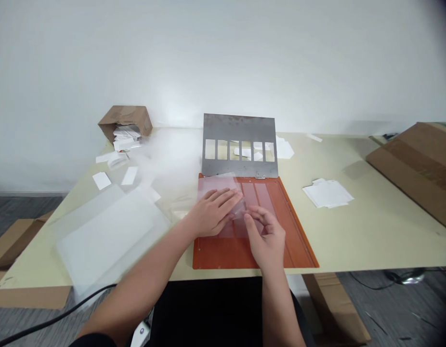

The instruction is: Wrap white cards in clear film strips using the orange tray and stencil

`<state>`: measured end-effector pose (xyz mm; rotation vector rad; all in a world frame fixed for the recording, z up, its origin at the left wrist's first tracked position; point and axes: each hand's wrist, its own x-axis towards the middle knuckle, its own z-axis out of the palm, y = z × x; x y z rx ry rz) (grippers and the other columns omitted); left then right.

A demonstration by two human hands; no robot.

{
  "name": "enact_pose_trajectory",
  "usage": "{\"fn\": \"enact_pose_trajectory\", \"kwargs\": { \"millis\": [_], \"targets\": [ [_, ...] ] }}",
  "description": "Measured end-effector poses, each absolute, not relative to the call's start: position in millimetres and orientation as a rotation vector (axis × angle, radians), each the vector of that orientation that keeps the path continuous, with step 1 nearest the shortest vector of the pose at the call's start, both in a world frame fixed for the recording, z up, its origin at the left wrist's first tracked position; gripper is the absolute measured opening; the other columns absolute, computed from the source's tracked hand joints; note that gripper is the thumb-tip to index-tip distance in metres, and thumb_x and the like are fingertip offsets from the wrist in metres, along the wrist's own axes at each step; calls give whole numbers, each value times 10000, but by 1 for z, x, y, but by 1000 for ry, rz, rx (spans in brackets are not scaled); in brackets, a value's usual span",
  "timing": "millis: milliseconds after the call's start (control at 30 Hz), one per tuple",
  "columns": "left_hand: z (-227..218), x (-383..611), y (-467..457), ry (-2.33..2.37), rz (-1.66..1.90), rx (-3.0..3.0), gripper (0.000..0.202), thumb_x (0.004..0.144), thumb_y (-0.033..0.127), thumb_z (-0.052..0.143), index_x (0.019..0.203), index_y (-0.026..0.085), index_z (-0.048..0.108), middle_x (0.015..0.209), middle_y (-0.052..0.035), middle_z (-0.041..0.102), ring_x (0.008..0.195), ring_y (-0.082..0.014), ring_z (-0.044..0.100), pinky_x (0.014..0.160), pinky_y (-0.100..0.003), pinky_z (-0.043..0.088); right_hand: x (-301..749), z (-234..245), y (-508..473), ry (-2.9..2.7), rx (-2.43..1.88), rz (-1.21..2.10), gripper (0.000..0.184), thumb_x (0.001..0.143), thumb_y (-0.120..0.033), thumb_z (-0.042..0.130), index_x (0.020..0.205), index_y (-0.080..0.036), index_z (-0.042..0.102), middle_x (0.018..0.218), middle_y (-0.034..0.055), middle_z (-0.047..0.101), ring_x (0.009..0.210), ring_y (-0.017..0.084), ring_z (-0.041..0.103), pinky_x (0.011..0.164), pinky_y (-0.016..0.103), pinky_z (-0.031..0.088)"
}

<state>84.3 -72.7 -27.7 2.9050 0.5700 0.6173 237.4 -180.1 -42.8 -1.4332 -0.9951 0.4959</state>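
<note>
Film lies on orange board on counter, below hinged slotted steel plate | left hand open, flat on it | right hand curled at its edge, pinch unclear | we fear uneven pressure could crease or shift it

Right of the orange rectangular board, a wide strip of pale tabletop leaves a hand room to pass as far as a loose stack of white paper cards, with a large flat brown cardboard carton obstructing beyond it. Left of the board, wide frosted plastic sheets lie in the way, and a raised grey steel plate with rectangular windows, hinged at the board's far edge, blocks reach straight ahead.
</note>
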Motion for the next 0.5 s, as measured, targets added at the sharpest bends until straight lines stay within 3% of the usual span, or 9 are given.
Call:
{"fn": "enact_pose_trajectory", "kwargs": {
  "millis": [133, 333, 433, 500],
  "targets": [
    [-31, 85, -75, 550, 657, 2771, 508, 992, 288, 395, 1471, 122, 362, 1505, -186, 461, 1407, -338, 414, 1094, -536, 391, 233, -43, -176, -1006, -1434, 501, 211, 837, -354, 676, 978, -199, 701, 1004, 85, 729, 924, 206, 691, 882, 403, 563],
    [-43, 93, -82, 483, 724, 2327, 462, 932, 141, 420, 1392, 180, 400, 1402, -177, 554, 1303, -253, 540, 1075, -457, 453, 219, -42, -167, -968, -1457, 537, 197, 854, -309, 620, 1008, -207, 687, 1019, 84, 734, 922, 198, 705, 859, 389, 586],
    [-43, 96, -83, 580, 821, 2152, 366, 877, 166, 521, 1240, 187, 480, 1234, -151, 619, 1168, -245, 603, 1005, -439, 488, 215, -43, -165, -922, -1425, 549, 236, 854, -301, 621, 1067, -202, 643, 1053, 99, 729, 973, 202, 707, 871, 383, 586],
    [-39, 96, -82, 652, 873, 1961, 248, 804, 183, 603, 1042, 199, 537, 1046, -83, 625, 998, -204, 612, 903, -377, 511, 213, -43, -166, -899, -1379, 579, 278, 851, -301, 635, 1109, -201, 607, 1072, 108, 724, 999, 205, 706, 875, 380, 586]
  ]
}}
